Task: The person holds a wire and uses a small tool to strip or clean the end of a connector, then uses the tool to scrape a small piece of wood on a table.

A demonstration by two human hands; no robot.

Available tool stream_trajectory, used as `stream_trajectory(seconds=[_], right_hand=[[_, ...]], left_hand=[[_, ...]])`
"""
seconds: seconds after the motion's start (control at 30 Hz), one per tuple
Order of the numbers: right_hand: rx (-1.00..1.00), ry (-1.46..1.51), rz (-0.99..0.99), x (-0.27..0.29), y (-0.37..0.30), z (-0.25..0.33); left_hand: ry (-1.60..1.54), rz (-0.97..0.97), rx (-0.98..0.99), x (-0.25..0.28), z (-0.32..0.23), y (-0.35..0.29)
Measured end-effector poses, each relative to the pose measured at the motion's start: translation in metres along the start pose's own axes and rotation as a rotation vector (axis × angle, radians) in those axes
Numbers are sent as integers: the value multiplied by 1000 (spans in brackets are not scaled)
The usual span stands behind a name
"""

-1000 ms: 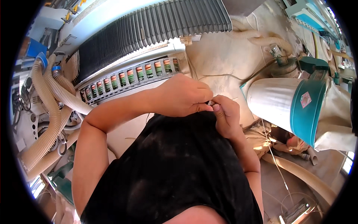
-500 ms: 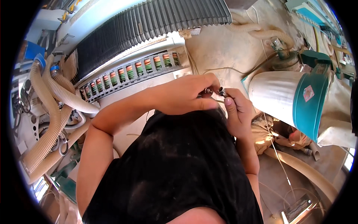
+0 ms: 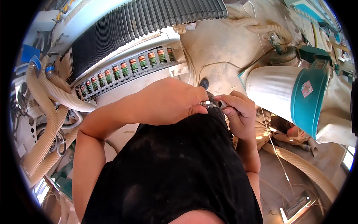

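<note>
In front of my black shirt, my left hand (image 3: 173, 101) pinches a small shiny metal fitting (image 3: 207, 104) between thumb and fingers. Its free end points toward my right hand (image 3: 240, 114). The fingertips of that hand close on a short metal sleeve (image 3: 220, 104) with a dark round opening. The two metal pieces lie almost end to end. Whether they touch I cannot tell, and my fingers cover part of both.
A machine with black folded bellows (image 3: 149, 24) and a cable chain (image 3: 125, 71) of coloured wires stands ahead. Ribbed beige hoses (image 3: 43, 93) hang at the left. A teal-banded dust collector (image 3: 307, 100) is at the right. My dark shoe (image 3: 204, 83) shows on the floor.
Both hands have come slightly lower, and the left has turned so its metal fitting shows more. The sleeve's opening is now plainer. The view has shifted a little, bringing a shoe into sight.
</note>
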State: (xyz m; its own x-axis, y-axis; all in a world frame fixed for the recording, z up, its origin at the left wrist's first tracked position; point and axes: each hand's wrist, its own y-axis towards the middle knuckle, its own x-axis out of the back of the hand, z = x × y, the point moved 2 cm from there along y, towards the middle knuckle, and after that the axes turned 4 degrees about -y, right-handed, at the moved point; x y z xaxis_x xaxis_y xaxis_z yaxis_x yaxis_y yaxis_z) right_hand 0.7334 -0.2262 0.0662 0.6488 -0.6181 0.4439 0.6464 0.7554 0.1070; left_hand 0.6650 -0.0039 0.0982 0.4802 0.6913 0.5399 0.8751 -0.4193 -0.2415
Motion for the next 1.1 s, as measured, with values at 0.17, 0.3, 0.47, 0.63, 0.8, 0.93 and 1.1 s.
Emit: stream_trajectory(seconds=[0.17,0.3,0.47,0.63,0.8,0.93,1.1], right_hand=[[64,184,13,-4,-2,-11],[122,323,6,-12,-6,-15],[51,365,39,-15,-10,-16],[30,305,35,-16,-6,-7],[76,-78,27,-10,0,17],[118,-253,41,-8,-2,28],[166,-312,46,-11,-4,31]], left_hand=[[73,-225,-300,5,-12,-1],[36,-313,-351,5,-14,0],[48,-223,-363,10,-18,-2],[49,-218,-378,6,-15,-5],[87,-169,-350,6,-14,-8],[141,-152,-403,0,-12,-11],[81,-157,-445,-10,-4,-10]])
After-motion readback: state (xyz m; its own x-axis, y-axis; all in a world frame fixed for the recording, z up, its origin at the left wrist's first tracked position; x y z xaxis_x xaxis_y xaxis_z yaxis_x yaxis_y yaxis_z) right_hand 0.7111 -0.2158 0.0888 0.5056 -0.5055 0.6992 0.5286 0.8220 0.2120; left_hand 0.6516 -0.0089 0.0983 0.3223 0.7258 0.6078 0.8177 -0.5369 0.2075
